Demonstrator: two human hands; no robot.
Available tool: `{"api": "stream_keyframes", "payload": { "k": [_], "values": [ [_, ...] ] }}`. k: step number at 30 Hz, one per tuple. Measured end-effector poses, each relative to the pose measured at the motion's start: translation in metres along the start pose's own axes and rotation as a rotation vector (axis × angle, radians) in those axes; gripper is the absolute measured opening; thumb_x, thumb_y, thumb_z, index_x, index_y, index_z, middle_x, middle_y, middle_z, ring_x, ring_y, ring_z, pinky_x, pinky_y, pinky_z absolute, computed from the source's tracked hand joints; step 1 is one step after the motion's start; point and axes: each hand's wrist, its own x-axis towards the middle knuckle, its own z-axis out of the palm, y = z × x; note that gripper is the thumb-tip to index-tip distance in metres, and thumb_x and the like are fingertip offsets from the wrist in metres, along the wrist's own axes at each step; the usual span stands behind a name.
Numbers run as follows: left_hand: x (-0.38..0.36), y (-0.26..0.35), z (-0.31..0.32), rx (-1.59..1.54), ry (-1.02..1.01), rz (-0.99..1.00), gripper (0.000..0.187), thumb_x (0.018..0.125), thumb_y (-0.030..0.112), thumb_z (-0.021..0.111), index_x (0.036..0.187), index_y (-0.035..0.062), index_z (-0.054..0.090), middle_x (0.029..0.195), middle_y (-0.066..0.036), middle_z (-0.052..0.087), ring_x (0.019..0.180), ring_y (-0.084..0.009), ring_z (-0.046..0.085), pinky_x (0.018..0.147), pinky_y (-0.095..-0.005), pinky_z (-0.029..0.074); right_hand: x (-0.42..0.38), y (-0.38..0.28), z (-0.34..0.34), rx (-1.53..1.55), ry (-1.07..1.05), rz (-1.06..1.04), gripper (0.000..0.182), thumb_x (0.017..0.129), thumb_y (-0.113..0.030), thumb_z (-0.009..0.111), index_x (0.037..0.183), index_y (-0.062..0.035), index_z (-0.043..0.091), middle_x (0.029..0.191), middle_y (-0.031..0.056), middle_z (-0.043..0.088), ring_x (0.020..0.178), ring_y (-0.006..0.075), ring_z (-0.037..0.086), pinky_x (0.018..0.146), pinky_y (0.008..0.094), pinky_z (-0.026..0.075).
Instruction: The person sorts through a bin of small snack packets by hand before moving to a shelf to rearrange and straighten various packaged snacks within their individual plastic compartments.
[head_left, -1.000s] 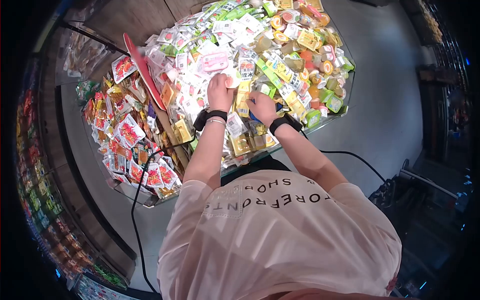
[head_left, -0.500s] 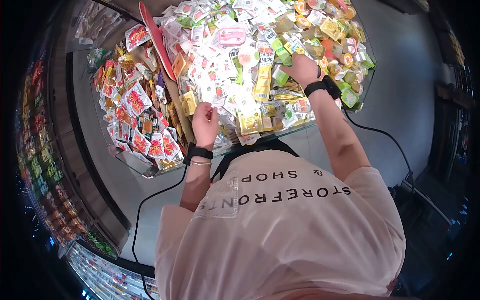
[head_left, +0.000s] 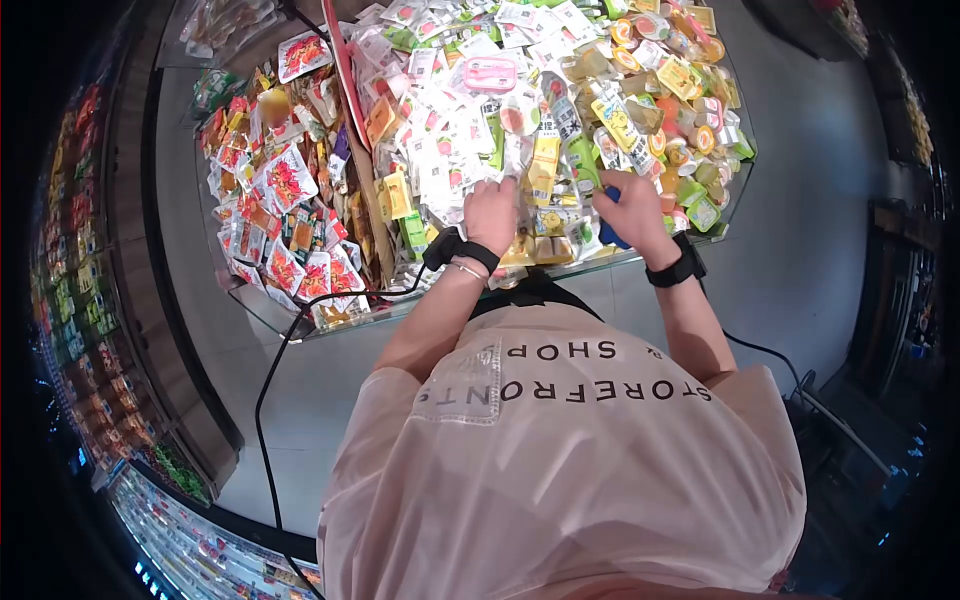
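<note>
In the head view, both hands are low over the near part of a heap of small packaged snacks, close to the glass rim [head_left: 570, 268] of the display bin. The right hand [head_left: 632, 208] has its fingers curled inward, thumb and forefinger drawn together at the lower end of a slim green packet [head_left: 580, 160]; whether they pinch it or merely touch it I cannot tell. That packet slants across the heap, just right of a yellow packet [head_left: 544, 165], its near end toward the person, probably why it is met there. Something blue [head_left: 613, 225] shows beside the curled fingers. The left hand [head_left: 490, 212] is palm down among white sachets [head_left: 440, 160], fingers bent and close together; its tips are too washed out to show any grip. A brown divider [head_left: 366, 195] seems meant to keep the red-and-white packets [head_left: 288, 180] apart from this paler heap, while jelly cups [head_left: 695, 135] gather at its right side. Both forearms reach forward from the body and angle slightly inward, the left wrist roughly straight, the right turned so its fingers point left.
</note>
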Motion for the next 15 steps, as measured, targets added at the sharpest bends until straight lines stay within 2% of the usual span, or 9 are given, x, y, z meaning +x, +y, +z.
{"api": "stream_keyframes", "payload": {
  "k": [3,6,7,8,10,11,12,14,15],
  "values": [
    [0.014,-0.016,-0.024,-0.301,0.036,-0.304,0.019,0.079,0.017,0.069,0.092,0.0071,0.058,0.078,-0.018,0.062,0.078,-0.0396,0.06,0.068,-0.0483,0.046,-0.013,-0.016,0.036,0.021,-0.011,-0.054,0.014,0.072,-0.015,0.063,0.074,-0.002,0.059,0.072,0.0165,0.059,0.064,0.0367,0.06,0.057,0.0441,0.046],
    [0.038,-0.058,-0.03,-0.336,0.065,-0.526,0.022,0.081,0.021,0.071,0.092,0.0061,0.059,0.076,-0.014,0.066,0.07,-0.03,0.065,0.063,-0.0377,0.049,-0.008,-0.028,0.072,-0.107,0.019,-0.11,0.011,0.072,-0.013,0.063,0.075,-0.0032,0.059,0.072,0.0146,0.06,0.067,0.0341,0.062,0.059,0.0438,0.048],
    [0.041,-0.078,-0.016,-0.41,0.153,-0.509,0.019,0.08,0.013,0.07,0.094,0.0052,0.059,0.074,-0.012,0.066,0.068,-0.026,0.065,0.063,-0.0357,0.049,-0.001,-0.032,0.083,-0.186,0.014,-0.11,0.011,0.072,-0.013,0.063,0.076,-0.003,0.059,0.072,0.014,0.06,0.068,0.033,0.062,0.059,0.0428,0.049],
    [0.042,-0.087,-0.017,-0.507,0.194,-0.536,0.023,0.079,0.007,0.069,0.1,0.0026,0.06,0.082,-0.013,0.065,0.071,-0.0258,0.064,0.063,-0.0343,0.05,0.007,-0.034,0.095,-0.262,0.008,-0.114,0.012,0.072,-0.013,0.063,0.077,-0.0028,0.059,0.072,0.0134,0.06,0.069,0.032,0.062,0.059,0.0419,0.049],
    [0.039,-0.079,-0.032,-0.465,0.389,-0.508,0.031,0.079,0.003,0.067,0.109,0.0001,0.058,0.094,-0.016,0.062,0.075,-0.0269,0.062,0.065,-0.033,0.051,0.026,-0.029,0.123,-0.449,0.079,-0.234,0.016,0.071,-0.015,0.065,0.079,-0.0028,0.059,0.073,0.012,0.059,0.067,0.031,0.062,0.058,0.0402,0.049],
    [0.031,-0.084,-0.031,-0.44,0.392,-0.437,0.034,0.08,0.004,0.067,0.112,0.0002,0.056,0.1,-0.017,0.059,0.073,-0.0278,0.062,0.066,-0.0341,0.051,0.034,-0.024,0.136,-0.489,0.058,-0.26,0.021,0.073,-0.022,0.068,0.081,-0.004,0.06,0.077,0.0109,0.059,0.068,0.0308,0.063,0.059,0.0403,0.05],
    [0.021,-0.09,-0.032,-0.412,0.398,-0.367,0.037,0.081,0.005,0.067,0.115,0.0004,0.054,0.106,-0.018,0.055,0.071,-0.0288,0.061,0.067,-0.0353,0.051,0.035,-0.025,0.133,-0.49,0.059,-0.261,0.021,0.073,-0.022,0.068,0.081,-0.004,0.06,0.077,0.0109,0.059,0.068,0.0308,0.063,0.059,0.0403,0.05],
    [0.002,-0.086,-0.051,-0.425,0.299,-0.422,0.041,0.079,0.002,0.066,0.118,0.0002,0.054,0.105,-0.019,0.056,0.088,-0.0307,0.06,0.074,-0.0392,0.05,0.039,-0.03,0.122,-0.252,-0.057,-0.274,0.025,0.076,-0.028,0.07,0.081,-0.005,0.06,0.079,0.0116,0.059,0.07,0.0313,0.063,0.061,0.0414,0.05],
    [-0.009,-0.085,-0.06,-0.333,0.271,-0.403,0.043,0.078,0.001,0.065,0.119,0.0005,0.053,0.106,-0.019,0.056,0.09,-0.0332,0.059,0.077,-0.0406,0.05,0.04,-0.022,0.115,-0.198,0.033,-0.23,0.028,0.077,-0.031,0.071,0.081,-0.0056,0.06,0.081,0.0123,0.06,0.072,0.0321,0.063,0.064,0.0424,0.051]
  ]
}}
